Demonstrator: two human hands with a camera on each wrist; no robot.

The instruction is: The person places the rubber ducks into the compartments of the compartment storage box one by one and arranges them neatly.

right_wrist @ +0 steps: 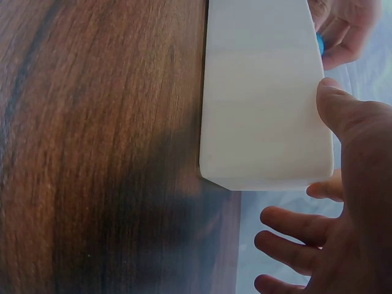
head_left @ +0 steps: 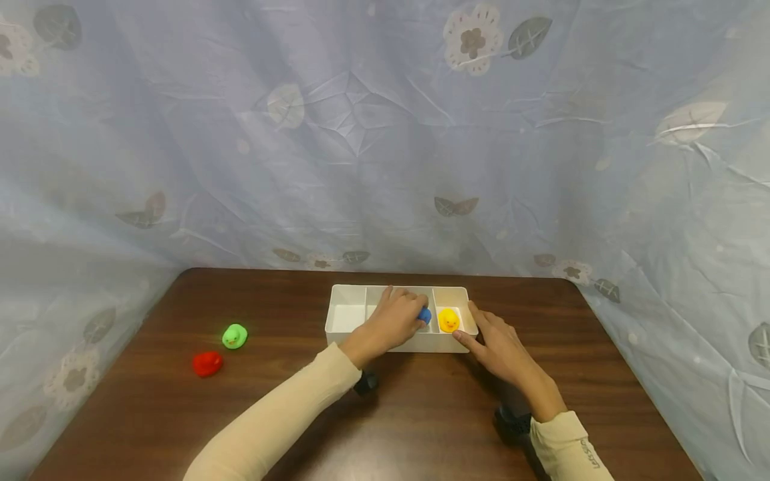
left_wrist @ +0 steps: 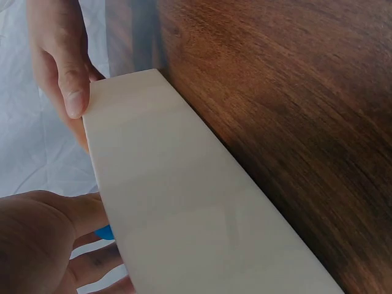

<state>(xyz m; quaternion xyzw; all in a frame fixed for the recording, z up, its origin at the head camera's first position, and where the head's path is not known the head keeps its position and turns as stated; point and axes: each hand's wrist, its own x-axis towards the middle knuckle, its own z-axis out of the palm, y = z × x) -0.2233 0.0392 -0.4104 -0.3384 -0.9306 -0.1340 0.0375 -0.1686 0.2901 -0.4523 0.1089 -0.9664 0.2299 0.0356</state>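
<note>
The left hand [head_left: 394, 319] grips a blue duck [head_left: 425, 315] inside the white tray [head_left: 397, 345] (middle compartment); the right hand [head_left: 496, 344], fingers relaxed, steadies its end.

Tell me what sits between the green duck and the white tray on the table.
Nothing: in the head view, only bare brown table lies between the green duck and the white tray.

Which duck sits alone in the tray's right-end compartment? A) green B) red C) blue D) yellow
D: in the head view the yellow duck sits in the right-end compartment of the white tray, next to the right hand; the left hand holds the blue duck over the middle one.
</note>
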